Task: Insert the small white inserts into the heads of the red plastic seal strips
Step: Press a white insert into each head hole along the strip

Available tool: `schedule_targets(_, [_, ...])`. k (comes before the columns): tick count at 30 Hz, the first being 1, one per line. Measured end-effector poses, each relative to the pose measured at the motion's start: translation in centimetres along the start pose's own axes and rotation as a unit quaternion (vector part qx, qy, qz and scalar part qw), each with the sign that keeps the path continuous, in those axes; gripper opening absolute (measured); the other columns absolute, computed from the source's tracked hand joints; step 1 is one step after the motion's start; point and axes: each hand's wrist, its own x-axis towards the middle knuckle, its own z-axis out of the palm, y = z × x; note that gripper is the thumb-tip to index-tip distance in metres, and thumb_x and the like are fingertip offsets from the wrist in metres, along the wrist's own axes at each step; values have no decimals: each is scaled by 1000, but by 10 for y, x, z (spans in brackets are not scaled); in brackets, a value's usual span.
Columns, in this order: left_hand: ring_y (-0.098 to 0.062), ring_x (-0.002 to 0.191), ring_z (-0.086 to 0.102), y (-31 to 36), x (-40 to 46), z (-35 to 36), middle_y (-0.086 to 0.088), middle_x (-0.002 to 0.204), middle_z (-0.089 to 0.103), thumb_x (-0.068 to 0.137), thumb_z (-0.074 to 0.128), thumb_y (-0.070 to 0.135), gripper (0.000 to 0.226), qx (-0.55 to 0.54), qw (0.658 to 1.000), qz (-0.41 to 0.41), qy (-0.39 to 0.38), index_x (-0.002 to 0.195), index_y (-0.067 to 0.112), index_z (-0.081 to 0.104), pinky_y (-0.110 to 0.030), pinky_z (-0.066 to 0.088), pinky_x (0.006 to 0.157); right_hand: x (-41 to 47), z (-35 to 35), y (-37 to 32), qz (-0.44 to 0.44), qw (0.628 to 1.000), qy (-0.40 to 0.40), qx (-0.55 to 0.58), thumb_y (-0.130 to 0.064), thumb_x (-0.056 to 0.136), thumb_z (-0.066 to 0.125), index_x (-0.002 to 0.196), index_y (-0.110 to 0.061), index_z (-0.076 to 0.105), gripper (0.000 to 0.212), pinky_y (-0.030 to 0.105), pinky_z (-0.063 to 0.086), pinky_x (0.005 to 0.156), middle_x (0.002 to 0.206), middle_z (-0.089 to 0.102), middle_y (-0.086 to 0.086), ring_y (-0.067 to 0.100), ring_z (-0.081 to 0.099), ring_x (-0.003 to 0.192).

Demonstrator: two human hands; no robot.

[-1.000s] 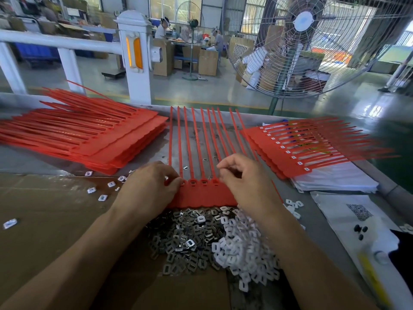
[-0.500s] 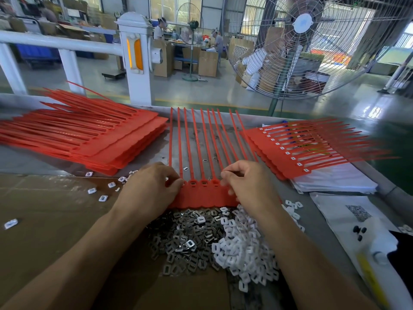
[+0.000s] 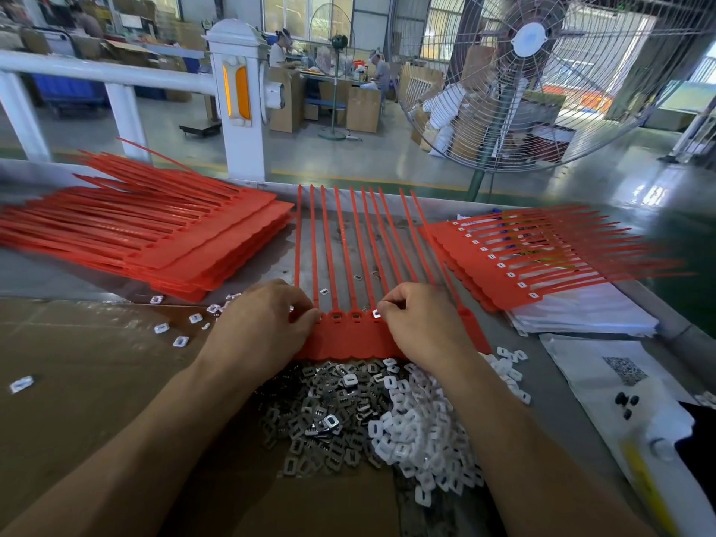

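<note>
Factory floor and a large pedestal fan (image 3: 530, 36) were seen beyond the workbench (image 3: 604, 304). At bench centre lay the red seal strip sheet (image 3: 348, 339), tails pointing away. Since the earlier frame, the right hand (image 3: 422, 327) had been shifted slightly rightward along the heads, a white insert (image 3: 375, 313) pinched at its fingertips over a head socket. The left hand (image 3: 263, 327) was kept curled, gripping the sheet's left edge. Nearer than the sheet, metal clips (image 3: 321, 416) and loose white inserts (image 3: 418, 432) were heaped; unfilled strips (image 3: 155, 234) were stacked left, fitted strips (image 3: 523, 257) right.
</note>
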Motion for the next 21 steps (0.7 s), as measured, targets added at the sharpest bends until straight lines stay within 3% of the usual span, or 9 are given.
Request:
schedule_targets(17, [-8, 97, 59, -2, 1, 0, 15, 103, 63, 93, 64, 46, 19, -8, 1000, -4, -2, 99, 31, 75, -36, 52, 90, 3, 6, 1, 3, 998, 45, -42, -38, 96, 70, 99, -27, 74, 12, 31, 53, 70, 88, 68, -15, 6, 64, 81])
schedule_targets(21, [-8, 97, 58, -2, 1, 0, 15, 104, 63, 93, 64, 45, 19, -5, 1000, 0, -1, 99, 31, 75, -35, 51, 89, 3, 6, 0, -10, 997, 41, -59, -36, 97, 68, 98, -27, 75, 11, 34, 56, 74, 91, 71, -12, 10, 66, 84])
